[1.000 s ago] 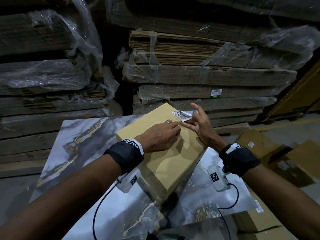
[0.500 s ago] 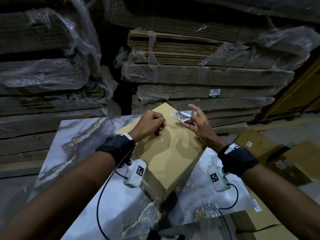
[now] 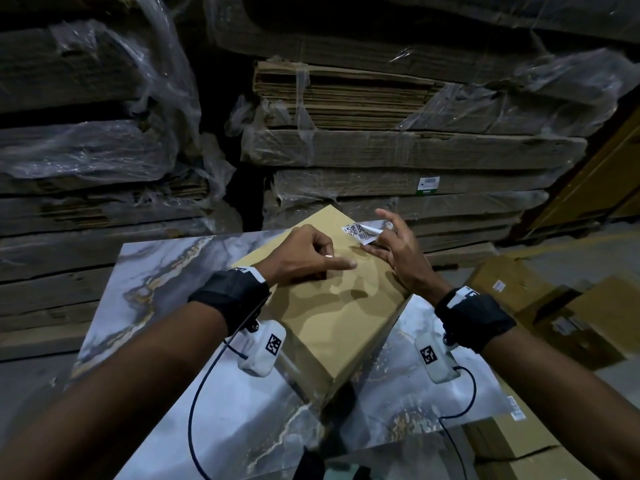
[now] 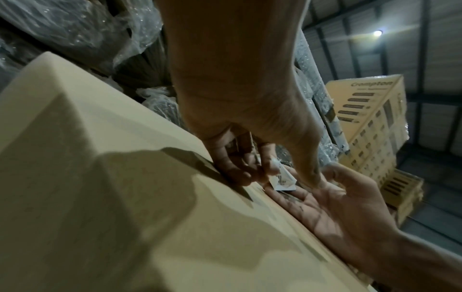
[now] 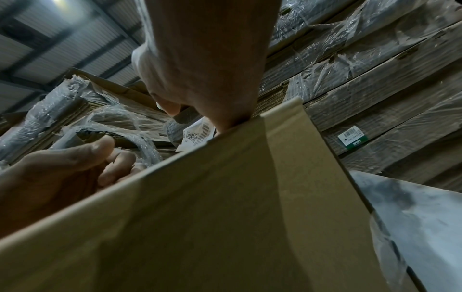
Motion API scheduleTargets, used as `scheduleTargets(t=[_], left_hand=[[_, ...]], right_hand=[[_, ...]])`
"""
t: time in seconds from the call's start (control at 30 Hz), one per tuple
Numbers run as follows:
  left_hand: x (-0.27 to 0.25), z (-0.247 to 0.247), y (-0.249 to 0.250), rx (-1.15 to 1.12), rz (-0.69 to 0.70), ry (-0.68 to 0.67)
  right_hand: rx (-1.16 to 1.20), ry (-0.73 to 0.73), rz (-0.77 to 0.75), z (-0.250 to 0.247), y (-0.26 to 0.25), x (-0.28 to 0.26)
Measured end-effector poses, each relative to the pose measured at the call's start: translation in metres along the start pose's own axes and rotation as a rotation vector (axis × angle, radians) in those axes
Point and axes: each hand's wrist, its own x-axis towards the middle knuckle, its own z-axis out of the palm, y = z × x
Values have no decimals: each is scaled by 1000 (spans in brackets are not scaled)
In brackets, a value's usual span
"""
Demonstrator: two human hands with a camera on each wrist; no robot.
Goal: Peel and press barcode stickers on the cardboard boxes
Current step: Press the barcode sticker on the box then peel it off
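The one barcode sticker [image 3: 360, 233] curls above the box [image 3: 332, 306] at its 1 o'clock corner, pinched by the right hand [image 3: 398, 251]. The left hand [image 3: 304, 258], fingers curled and empty, hovers close. The sticker may fold onto itself or land creased. One box occupies the tabletop [image 3: 166, 271].

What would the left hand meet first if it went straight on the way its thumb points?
Probably the right hand, which holds the sticker. The left hand is above the box; depth is unclear.

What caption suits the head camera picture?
Right hand holds a barcode sticker over a cardboard box.
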Motion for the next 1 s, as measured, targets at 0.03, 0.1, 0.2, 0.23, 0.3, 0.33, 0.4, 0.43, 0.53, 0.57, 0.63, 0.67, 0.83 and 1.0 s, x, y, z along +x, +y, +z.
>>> scheduleTargets(t=[0.03, 0.1, 0.2, 0.23, 0.3, 0.33, 0.4, 0.43, 0.53, 0.57, 0.63, 0.67, 0.83, 1.0], left_hand=[[0, 2, 0, 60, 31, 25], [-2, 5, 0, 175, 121, 62], [-5, 5, -6, 430, 280, -84], [-6, 4, -8, 531, 320, -143], [-10, 0, -12, 678, 362, -203], [-11, -2, -14, 737, 369, -216], [-14, -7, -19, 857, 389, -237], [-15, -8, -22, 915, 407, -242], [-16, -13, -27, 1076, 405, -215], [-15, -15, -27, 1111, 368, -187], [-12, -17, -25, 1162, 301, -127], [-10, -17, -24, 1184, 291, -113], [-16, -5, -23, 1148, 308, -159], [-31, 4, -24, 1063, 513, -352]], right_hand=[[3, -1, -3, 0, 0, 0], [4, -2, -11, 2, -1, -2], [-1, 12, -11, 3, -2, -3], [1, 18, -10, 3, -2, -4], [1, 29, -11, 3, -2, -4], [0, 32, -18, 3, -2, -5], [-4, 32, -32, 3, -2, -5], [-8, 33, -38, 4, -2, -5], [-27, 27, -51, 4, -2, -8], [-39, 23, -52, 5, -2, -9], [-62, 15, -56, 5, -3, -10], [-77, 14, -59, 6, -4, -11], [-107, 23, -77, 9, -8, -16], [-139, 22, -104, 8, -6, -15]])
